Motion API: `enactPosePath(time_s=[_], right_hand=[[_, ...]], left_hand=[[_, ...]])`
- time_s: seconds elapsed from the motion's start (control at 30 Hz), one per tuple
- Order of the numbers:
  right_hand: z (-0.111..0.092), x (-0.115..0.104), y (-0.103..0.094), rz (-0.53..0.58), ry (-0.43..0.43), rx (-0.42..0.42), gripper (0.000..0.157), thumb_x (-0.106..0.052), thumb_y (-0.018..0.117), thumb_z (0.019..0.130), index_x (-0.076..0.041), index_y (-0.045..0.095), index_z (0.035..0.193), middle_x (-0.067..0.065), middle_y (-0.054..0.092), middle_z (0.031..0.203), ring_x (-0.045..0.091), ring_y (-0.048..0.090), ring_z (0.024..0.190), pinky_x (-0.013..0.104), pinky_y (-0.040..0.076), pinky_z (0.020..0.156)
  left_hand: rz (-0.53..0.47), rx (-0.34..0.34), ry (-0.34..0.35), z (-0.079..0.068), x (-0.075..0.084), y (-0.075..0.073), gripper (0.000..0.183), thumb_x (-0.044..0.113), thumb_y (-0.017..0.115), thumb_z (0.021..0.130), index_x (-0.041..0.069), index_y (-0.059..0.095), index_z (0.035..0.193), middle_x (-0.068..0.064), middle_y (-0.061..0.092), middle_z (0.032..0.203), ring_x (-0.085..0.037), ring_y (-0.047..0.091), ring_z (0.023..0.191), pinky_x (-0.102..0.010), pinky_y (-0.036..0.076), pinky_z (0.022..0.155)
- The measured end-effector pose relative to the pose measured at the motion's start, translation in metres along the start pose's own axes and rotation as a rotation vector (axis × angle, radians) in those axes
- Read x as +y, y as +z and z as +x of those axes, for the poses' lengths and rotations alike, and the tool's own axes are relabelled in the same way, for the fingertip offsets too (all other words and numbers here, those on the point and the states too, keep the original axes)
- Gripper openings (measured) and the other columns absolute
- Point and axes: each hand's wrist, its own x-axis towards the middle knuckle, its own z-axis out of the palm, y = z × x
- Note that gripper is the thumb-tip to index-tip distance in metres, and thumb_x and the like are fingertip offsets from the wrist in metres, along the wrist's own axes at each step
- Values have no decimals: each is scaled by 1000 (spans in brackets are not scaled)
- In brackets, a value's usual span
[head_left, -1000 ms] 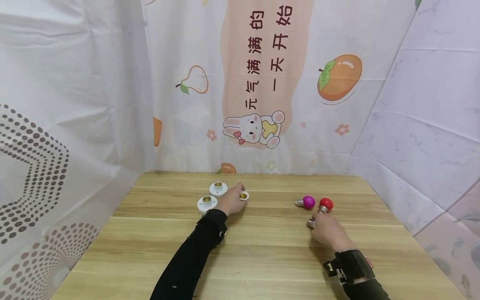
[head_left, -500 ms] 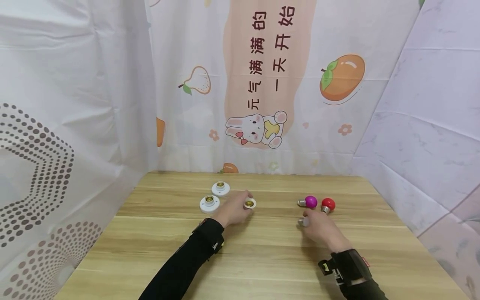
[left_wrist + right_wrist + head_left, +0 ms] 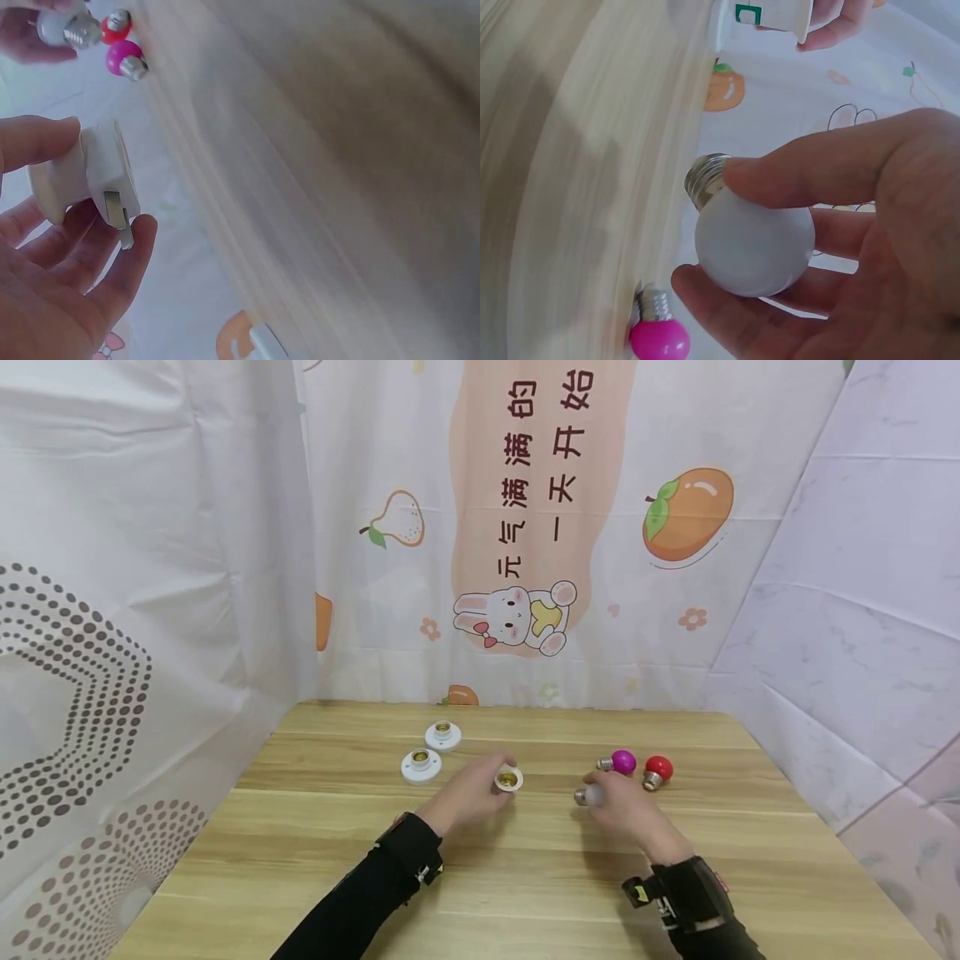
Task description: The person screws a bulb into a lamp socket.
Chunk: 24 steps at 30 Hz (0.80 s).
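Observation:
My left hand (image 3: pixel 474 792) grips a white plug-in lamp holder (image 3: pixel 112 165) above the table. Two flat metal prongs stick out of its end in the left wrist view, and its brass-lined mouth shows in the head view. In my right hand (image 3: pixel 630 810) a white light bulb (image 3: pixel 754 244) is pinched between thumb and fingers, its metal screw base pointing left toward the lamp holder. The two are apart. A magenta bulb (image 3: pixel 623 762) and a red bulb (image 3: pixel 659 767) lie on the table just beyond the right hand.
Two round white lamp sockets, a nearer one (image 3: pixel 421 766) and a farther one (image 3: pixel 443 737), stand on the wooden table (image 3: pixel 525 893) left of the left hand. A printed curtain (image 3: pixel 375 610) hangs at the table's back edge, with more sheets at both sides.
My left hand has brought the lamp holder nearer and slightly right. My right hand has drawn the white bulb left, away from the red bulb. The view has shifted slightly.

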Motion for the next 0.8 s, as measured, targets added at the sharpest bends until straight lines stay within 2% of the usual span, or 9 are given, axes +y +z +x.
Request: enactPosePath(time_s=[0.27,0.57,0.8], right_hand=[[3,-16,-1,59,39,-6,38,-2,79,81,2,61,115,18,67,105,33,65,97,51,57,78],[5,-32,-9,38,-28,29,37,-5,80,82,1,64,115,18,69,107,35,66,98,54,57,79],[3,-42,-18,55,-51,29,39,-5,80,83,1,66,119,19,69,113,37,66,103,53,58,80]], left_hand=[[-91,46,36,-13,7,0,41,15,72,95,8,57,132,-4,64,124,-14,61,104,-31,52,90],[-193,89,56,-25,9,-3,37,15,71,96,12,58,130,1,64,120,-12,61,109,-28,52,89],[-241,118,55,-29,9,-1,42,13,73,95,10,56,133,-3,65,122,-15,62,108,-29,52,88]])
